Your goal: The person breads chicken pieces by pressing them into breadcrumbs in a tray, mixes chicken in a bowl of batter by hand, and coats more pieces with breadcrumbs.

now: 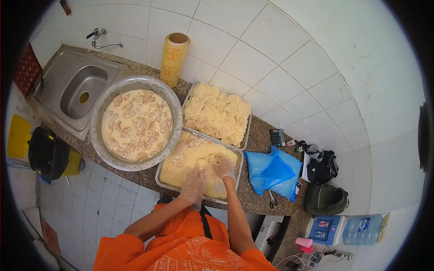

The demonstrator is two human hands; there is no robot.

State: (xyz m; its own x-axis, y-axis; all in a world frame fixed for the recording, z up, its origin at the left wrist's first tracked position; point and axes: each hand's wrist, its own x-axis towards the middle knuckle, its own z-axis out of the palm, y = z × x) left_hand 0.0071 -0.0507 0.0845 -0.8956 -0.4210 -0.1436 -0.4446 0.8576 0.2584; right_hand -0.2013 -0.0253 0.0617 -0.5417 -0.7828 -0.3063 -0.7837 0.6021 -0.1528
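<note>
Both of my hands wear clear plastic gloves and work in a metal tray (159,177) of pale breadcrumbs (174,170). My left hand (195,181) is low over the middle of the crumbs, its fingers blurred by the glove. Just right of it, my right hand (223,169) has its fingers bent down into the crumbs; what lies under them is hidden. A coated chicken piece (179,155) rests at the tray's far left. Behind stands a second tray (247,131) heaped with breaded pieces (217,110). To the left, a large metal bowl (96,131) holds chicken pieces (140,128) in creamy batter.
A steel sink (84,92) is beyond the bowl, and an upright cling-film roll (174,61) stands by the wall. On the right are a blue plastic bag (272,171), scissors (272,198), a calculator (277,137), bags (323,198) and a water dispenser (326,229).
</note>
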